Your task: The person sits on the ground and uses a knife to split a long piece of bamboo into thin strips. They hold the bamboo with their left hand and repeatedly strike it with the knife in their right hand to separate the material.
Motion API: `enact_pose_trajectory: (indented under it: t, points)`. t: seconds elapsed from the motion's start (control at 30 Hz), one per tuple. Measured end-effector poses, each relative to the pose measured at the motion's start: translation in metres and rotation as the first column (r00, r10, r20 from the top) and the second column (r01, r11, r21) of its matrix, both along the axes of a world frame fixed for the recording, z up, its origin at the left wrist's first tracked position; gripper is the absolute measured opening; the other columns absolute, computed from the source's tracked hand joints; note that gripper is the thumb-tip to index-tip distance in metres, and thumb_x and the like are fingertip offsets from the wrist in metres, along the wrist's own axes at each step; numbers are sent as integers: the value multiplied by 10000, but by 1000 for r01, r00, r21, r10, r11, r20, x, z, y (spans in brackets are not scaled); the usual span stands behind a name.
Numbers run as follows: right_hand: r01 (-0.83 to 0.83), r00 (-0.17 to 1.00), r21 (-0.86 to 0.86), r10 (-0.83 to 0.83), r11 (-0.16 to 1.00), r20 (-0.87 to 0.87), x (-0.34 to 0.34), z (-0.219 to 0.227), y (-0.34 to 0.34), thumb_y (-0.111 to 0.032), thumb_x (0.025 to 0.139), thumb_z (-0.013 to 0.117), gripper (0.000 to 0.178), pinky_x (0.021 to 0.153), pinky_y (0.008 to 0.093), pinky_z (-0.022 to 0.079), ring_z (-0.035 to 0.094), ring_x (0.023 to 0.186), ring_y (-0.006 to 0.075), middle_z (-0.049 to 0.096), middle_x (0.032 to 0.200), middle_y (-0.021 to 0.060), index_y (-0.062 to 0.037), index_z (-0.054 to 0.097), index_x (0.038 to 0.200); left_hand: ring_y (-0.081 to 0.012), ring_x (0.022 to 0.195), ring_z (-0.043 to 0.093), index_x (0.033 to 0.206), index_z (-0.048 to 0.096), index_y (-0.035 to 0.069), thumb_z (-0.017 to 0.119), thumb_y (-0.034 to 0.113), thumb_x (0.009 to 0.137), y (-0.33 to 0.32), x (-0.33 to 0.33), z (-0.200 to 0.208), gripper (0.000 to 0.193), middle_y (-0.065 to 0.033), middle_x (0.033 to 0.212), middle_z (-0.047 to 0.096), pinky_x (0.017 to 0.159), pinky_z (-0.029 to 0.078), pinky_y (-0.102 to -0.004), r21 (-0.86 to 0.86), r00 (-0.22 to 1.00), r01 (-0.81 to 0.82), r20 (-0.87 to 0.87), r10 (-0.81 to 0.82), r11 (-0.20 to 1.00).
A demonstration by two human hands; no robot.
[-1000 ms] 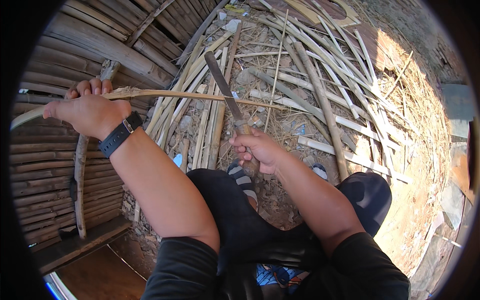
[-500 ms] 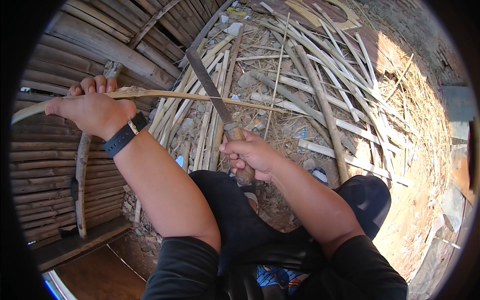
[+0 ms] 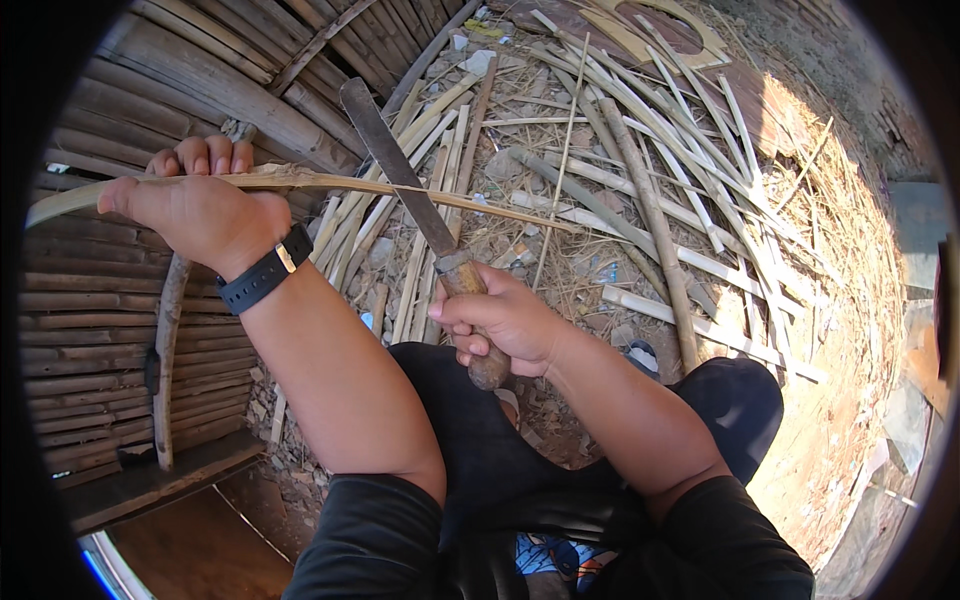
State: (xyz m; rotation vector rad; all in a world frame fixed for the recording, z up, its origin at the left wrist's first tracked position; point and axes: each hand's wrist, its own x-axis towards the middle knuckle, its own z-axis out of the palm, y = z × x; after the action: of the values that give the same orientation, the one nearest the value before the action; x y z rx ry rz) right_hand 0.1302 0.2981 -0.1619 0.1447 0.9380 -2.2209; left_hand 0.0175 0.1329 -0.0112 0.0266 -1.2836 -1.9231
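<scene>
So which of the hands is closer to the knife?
The right one. The right hand is wrapped around the handle of the knife; the left hand is apart from it, off to the left, holding the strip.

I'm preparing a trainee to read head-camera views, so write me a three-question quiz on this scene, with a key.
1. Which hand grips the knife?
a) left
b) right
c) both

2. True or false: the dark wristband is worn on the right side.

3. Fill in: the left hand holds a long pale ____.

Key
1. b: the right hand is closed around its handle.
2. False: it is worn on the left.
3. strip, crossed in this view by the blade.
</scene>
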Motion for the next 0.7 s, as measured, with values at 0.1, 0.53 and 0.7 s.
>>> enact_pose_trajectory:
  t: [0.1, 0.53, 0.7]
  points:
    - [22, 1000, 21, -22, 1000, 1, -3, -9, 5, -106, 864, 680, 220, 523, 294, 437, 438, 472, 58, 470, 690, -28, -111, 479, 954, -146, 523, 299, 800, 326, 142, 208, 703, 972, 3, 2, 2, 598, -1, 596, 318, 494, 296, -279, -3, 1000, 16, 13, -16, 1000]
    - [88, 996, 2, -88, 996, 25, -4, -1, 8, -94, 876, 684, 226, 512, 286, 433, 444, 462, 52, 471, 671, -32, -106, 487, 986, -143, 522, 306, 786, 326, 140, 237, 709, 970, 5, 2, 4, 605, -1, 599, 318, 486, 303, -270, -2, 997, 71, -29, -71, 998]
    - [-27, 996, -7, 26, 1000, -83, 4, 15, 3, -102, 880, 680, 222, 513, 284, 436, 442, 465, 47, 463, 676, -37, -113, 485, 987, -142, 526, 313, 789, 328, 139, 244, 720, 964, 4, 2, 3, 612, -1, 600, 317, 491, 313, -268, -38, 994, 92, -50, -94, 995]
